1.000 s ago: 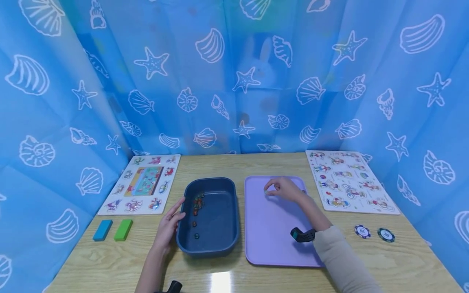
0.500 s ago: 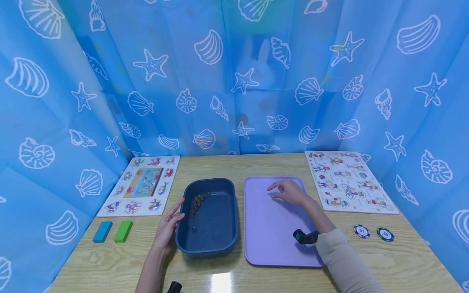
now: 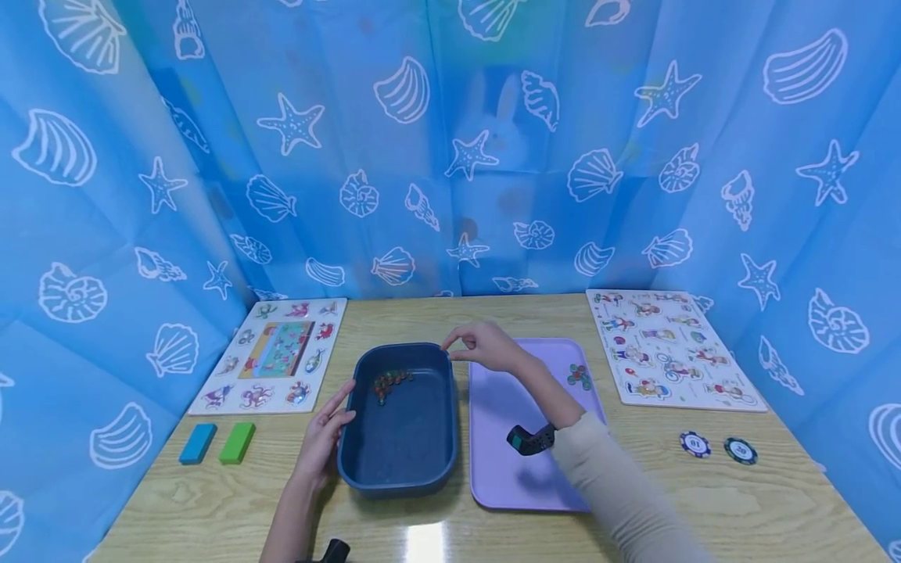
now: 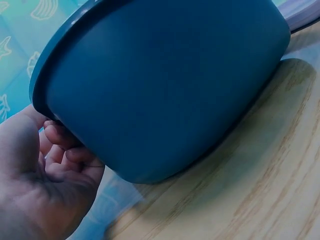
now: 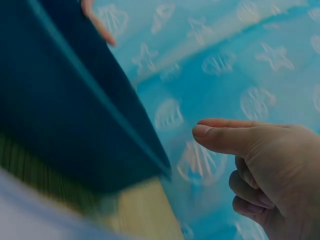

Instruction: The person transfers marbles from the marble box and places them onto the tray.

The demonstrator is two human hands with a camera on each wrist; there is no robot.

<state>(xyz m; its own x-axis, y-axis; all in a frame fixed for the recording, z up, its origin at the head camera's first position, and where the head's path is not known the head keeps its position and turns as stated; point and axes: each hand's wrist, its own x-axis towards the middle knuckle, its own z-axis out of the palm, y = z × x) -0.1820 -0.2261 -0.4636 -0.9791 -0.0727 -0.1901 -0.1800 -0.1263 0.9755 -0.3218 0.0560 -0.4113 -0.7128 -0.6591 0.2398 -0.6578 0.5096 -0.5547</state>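
My left hand (image 3: 325, 438) grips the left rim of a dark blue rectangular bin (image 3: 401, 489), its fingers curled under the rim in the left wrist view. Small shiny red and green pieces (image 3: 385, 383) lie bunched in the bin's far left part; their exact kind is too small to tell. My right hand (image 3: 489, 346) hovers by the bin's far right corner, thumb and forefinger stretched out, with nothing visible between them. Beneath the right forearm lies a lilac tray (image 3: 507, 461). A small cluster of similar red and green pieces (image 3: 579, 377) rests near its right edge.
Picture puzzle boards lie at the back left (image 3: 271, 356) and back right (image 3: 672, 348). Left of the bin are a blue block (image 3: 198, 443) and a green block (image 3: 237, 442). Two poker chips (image 3: 695, 444) lie at right. A shell-patterned curtain (image 3: 450, 156) surrounds the table.
My right hand parted its fingers over the tray, then moved left to the bin's rim. Inside the bin the small pieces have slid together toward the far side. The left hand has stayed put.
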